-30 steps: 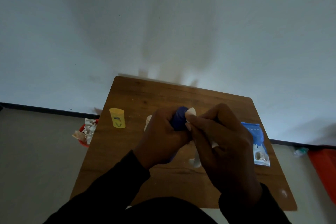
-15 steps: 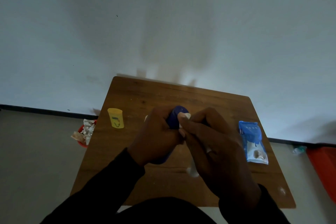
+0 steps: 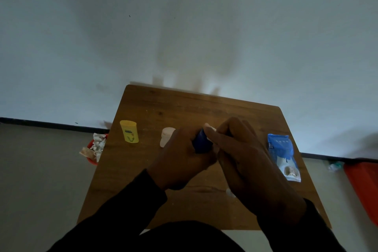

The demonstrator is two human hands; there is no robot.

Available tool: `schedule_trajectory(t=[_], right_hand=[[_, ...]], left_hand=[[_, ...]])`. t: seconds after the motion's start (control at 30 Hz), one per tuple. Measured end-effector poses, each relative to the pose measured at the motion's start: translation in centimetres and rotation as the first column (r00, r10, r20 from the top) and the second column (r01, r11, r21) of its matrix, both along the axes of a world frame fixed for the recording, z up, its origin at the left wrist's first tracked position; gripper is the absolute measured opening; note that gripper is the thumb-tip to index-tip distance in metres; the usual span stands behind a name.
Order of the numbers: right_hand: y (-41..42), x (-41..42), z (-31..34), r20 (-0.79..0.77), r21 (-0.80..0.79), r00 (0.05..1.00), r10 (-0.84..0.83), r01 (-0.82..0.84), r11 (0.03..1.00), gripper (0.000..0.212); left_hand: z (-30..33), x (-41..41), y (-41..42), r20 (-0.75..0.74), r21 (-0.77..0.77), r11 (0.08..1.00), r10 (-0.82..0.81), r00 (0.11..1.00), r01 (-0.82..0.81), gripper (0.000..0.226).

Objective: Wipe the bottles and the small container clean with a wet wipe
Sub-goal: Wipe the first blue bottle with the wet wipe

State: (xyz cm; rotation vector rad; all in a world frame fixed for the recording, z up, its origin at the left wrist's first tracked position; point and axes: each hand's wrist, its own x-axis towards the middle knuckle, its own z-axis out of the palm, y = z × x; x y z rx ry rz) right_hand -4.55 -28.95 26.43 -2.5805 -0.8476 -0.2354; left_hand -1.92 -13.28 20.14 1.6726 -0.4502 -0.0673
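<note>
Fingers (image 3: pixel 212 139) of the right hand (image 3: pixel 251 161): curling together and pinching a white wet wipe (image 3: pixel 210 129) against the top of a blue bottle (image 3: pixel 201 142).
Left hand (image 3: pixel 182 161): its fingers are wrapping round the blue bottle, gripping it above the middle of the tabletop (image 3: pixel 184 108); most of the bottle is lying hidden inside the fist.
Small pale container (image 3: pixel 166 136): standing on the tabletop just beside the left hand's knuckles, partly covered by them.
Yellow bottle (image 3: pixel 129 131): standing upright near the tabletop's left edge, well apart from both hands.
Blue wipe packet (image 3: pixel 283 154): lying flat near the right edge.
Red bin (image 3: pixel 94 149): sitting on the floor by the tabletop's left side, holding crumpled white wipes.
Dark sleeves (image 3: pixel 126 217): covering both forearms.
</note>
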Motion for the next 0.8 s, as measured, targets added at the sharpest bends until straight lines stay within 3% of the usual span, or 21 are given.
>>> schedule_trajectory(t=[0.17,0.3,0.4,0.47,0.57,0.8], right_hand=[[-2.0,2.6,-2.2,-0.076,-0.254,0.991,-0.106,0.084,0.964,0.034],[-3.7,3.0,-3.9,-0.171,0.024,0.948,-0.269,0.277,0.961,0.035],[-4.0,2.6,-5.3,-0.214,0.181,0.919,-0.332,0.372,0.911,0.038],[-3.8,2.5,-6.7,-0.35,0.238,0.873,-0.34,0.434,0.869,0.043],[-3.3,2.2,-8.4,-0.596,0.276,0.753,-0.277,0.517,0.81,0.057],[-3.1,2.7,-12.7,-0.798,0.264,0.585,-0.144,0.555,0.789,0.079]], left_hand=[[0.2,-0.1,-0.4,0.008,0.031,0.999,0.018,1.0,-0.018,0.012],[0.8,1.3,0.4,-0.069,-0.016,0.996,0.092,0.993,-0.093,0.031],[-0.3,2.4,0.7,-0.032,0.076,0.989,0.132,0.991,-0.129,0.038],[-1.4,3.0,0.5,0.024,0.147,0.976,0.161,0.987,-0.163,0.04],[-3.1,3.8,-0.4,0.034,0.187,0.96,0.206,0.978,-0.209,0.042],[-7.5,5.9,-3.8,-0.072,0.228,0.927,0.322,0.944,-0.299,0.047]])
